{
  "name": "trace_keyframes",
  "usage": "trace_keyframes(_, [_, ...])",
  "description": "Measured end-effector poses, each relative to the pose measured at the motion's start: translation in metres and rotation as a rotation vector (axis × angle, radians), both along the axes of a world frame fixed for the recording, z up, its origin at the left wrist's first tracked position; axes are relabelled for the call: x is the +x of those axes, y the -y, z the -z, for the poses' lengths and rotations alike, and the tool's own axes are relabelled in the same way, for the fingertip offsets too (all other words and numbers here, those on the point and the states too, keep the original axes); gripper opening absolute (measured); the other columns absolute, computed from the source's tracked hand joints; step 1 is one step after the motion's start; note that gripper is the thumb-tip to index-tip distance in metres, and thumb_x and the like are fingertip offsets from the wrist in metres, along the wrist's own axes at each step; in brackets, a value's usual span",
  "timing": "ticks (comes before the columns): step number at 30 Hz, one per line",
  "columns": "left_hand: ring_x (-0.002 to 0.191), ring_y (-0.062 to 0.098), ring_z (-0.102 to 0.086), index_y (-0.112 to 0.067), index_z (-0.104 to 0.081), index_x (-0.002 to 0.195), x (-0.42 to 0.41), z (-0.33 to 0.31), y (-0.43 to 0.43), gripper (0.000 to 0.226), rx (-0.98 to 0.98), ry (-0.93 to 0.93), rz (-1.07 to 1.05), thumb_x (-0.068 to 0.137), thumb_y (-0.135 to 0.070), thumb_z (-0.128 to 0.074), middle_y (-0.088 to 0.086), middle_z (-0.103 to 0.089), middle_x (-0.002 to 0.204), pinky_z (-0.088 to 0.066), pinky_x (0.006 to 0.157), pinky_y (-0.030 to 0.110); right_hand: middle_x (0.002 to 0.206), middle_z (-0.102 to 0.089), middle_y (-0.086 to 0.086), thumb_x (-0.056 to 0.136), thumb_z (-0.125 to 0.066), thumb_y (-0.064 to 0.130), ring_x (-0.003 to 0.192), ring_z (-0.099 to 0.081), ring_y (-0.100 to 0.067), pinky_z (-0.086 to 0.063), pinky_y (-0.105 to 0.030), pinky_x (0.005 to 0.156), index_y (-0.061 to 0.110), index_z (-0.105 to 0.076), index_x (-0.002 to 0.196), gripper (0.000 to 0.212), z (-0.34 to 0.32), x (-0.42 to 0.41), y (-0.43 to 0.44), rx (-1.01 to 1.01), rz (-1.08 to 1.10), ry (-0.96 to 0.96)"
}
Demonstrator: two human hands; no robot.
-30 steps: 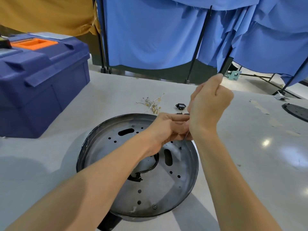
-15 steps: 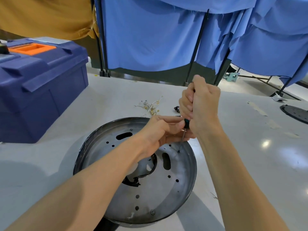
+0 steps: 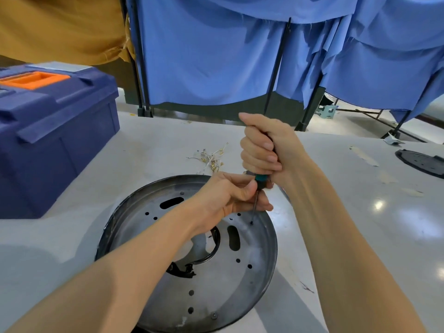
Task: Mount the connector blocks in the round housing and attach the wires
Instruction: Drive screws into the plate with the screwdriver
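Observation:
The round metal housing point(image 3: 242, 280) lies on the white table, its floor pierced with slots and small holes. My right hand point(image 3: 263, 147) grips the handle of a green-and-black screwdriver point(image 3: 260, 181) held upright, its tip set in a hole near the housing's far rim. My left hand point(image 3: 230, 198) is over the far part of the housing, its thumb and fingers pinching the screwdriver shaft just below the handle. A bundle of thin wires with brass terminals point(image 3: 212, 158) lies on the table beyond the housing. A connector block is mostly hidden behind my hands.
A dark blue toolbox point(image 3: 55, 131) with an orange handle stands at the left. A black round part point(image 3: 422, 162) lies at the table's right edge. Blue curtains on black stands point(image 3: 216, 56) hang behind the table.
My right hand has shifted its grip down onto the screwdriver handle and stood the tool upright. My left hand has closed on the shaft, and the tip now sits in a hole.

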State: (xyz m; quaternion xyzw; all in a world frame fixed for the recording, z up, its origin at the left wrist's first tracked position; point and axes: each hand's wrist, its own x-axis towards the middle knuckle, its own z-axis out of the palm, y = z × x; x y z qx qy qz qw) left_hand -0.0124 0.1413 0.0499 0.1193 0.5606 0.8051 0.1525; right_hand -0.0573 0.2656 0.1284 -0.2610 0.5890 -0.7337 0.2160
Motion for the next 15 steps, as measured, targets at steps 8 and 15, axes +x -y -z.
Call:
trace_keyframes(8, [0.081, 0.027, -0.072, 0.006, -0.068, 0.106, -0.001, -0.003, -0.007, 0.023, 0.01, -0.015, -0.083, 0.084, 0.001, -0.063, 0.015, -0.073, 0.088, -0.058, 0.078, 0.03, 0.036, -0.027, -0.002, 0.104, -0.034, 0.019, 0.03, -0.021, -0.015, -0.019, -0.015, 0.038, 0.002, -0.035, 0.046, 0.061, 0.015, 0.01, 0.022, -0.118, 0.716, -0.214])
trace_keyframes(15, [0.079, 0.033, -0.072, 0.001, -0.069, 0.095, 0.0, -0.005, -0.004, 0.016, -0.021, -0.027, -0.035, 0.093, 0.001, -0.054, 0.016, -0.071, 0.077, -0.058, 0.075, 0.03, 0.036, -0.032, -0.004, 0.099, -0.046, 0.028, 0.03, -0.026, -0.018, -0.023, -0.025, 0.038, 0.011, -0.038, 0.042, 0.061, 0.005, 0.004, 0.007, -0.049, 0.307, -0.05])
